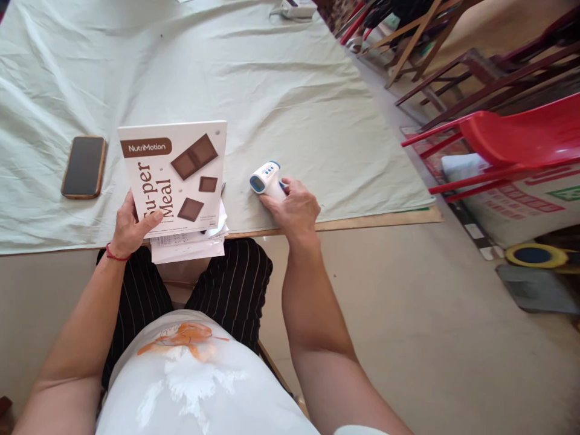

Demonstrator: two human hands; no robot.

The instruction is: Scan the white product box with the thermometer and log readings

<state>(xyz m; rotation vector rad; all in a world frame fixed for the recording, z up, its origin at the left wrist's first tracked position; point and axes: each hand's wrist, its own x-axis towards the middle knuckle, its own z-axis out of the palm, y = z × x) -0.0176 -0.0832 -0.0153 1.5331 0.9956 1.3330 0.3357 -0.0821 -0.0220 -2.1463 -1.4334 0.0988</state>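
My left hand (131, 225) grips the lower left corner of a white NutriMotion box (190, 193) with chocolate pieces printed on it, thumb on the front. The box is tilted up toward me near the table's front edge. Under it, a stack of white papers (188, 248) sticks out past the edge; most of the stack is hidden. To the right, my right hand (296, 208) is closed around the handle of a white and blue infrared thermometer (267, 178). Its small screen faces me, and its lower part is hidden by my fingers.
A phone (84, 167) lies on the pale tablecloth (294, 90) at left. At the far edge sits a small white device (296, 8). Right of the table are a red chair (521, 130), wooden folding frames (419, 42) and a scale-like grey plate (537, 289) on the floor.
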